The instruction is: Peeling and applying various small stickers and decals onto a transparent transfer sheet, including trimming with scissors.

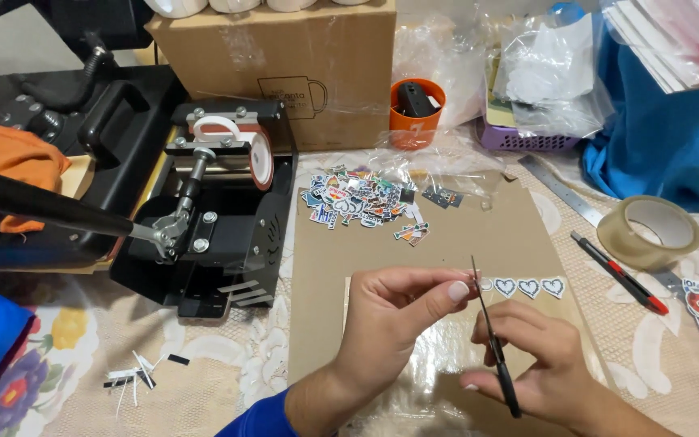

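One camera only, worn on the head, and it looks steeply down and forward over the table (228,380) from the person's own seat. It sits close: both hands fill the bottom middle, the left hand (394,324) and right hand (540,364) cut off at the wrists by the lower edge. Ahead, the view reaches the mug press (220,210) at left, the box (285,65) at the back and the tape roll (649,231) at right.
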